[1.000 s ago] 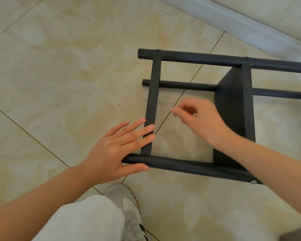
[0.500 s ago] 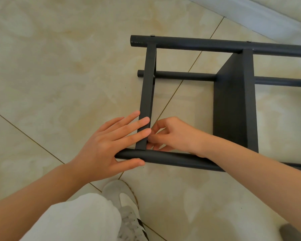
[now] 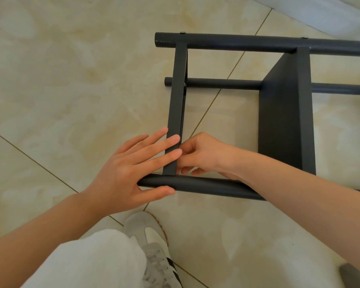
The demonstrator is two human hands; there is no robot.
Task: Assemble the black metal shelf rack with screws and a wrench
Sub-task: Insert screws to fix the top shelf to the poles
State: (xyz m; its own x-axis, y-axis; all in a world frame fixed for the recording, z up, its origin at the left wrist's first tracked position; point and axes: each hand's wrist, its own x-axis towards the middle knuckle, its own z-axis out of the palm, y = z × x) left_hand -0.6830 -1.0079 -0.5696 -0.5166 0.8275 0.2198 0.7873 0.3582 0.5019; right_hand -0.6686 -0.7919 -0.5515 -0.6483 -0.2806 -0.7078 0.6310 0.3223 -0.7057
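The black metal shelf rack (image 3: 283, 113) lies on its side on the tiled floor. Its end crossbar (image 3: 176, 100) runs between the far tube (image 3: 247, 43) and the near tube (image 3: 206, 185). My left hand (image 3: 131, 169) lies flat, with straight fingers across the lower end of the crossbar and the thumb on the near tube. My right hand (image 3: 204, 154) reaches in from the right with curled fingers. Its fingertips sit against the crossbar's inner side at the joint, partly hidden behind the bar and my left fingers. No wrench is in view.
Small silver screw heads (image 3: 182, 32) show on the far tube. My white trouser leg (image 3: 96, 262) and grey shoe (image 3: 150, 235) are just below the near tube. A white baseboard (image 3: 320, 15) runs along the top right. A dark object (image 3: 355, 275) sits at the bottom right corner.
My right hand came down from above the open bay to the inner side of the crossbar at the near joint. My left hand has stayed pressed on the crossbar and tube.
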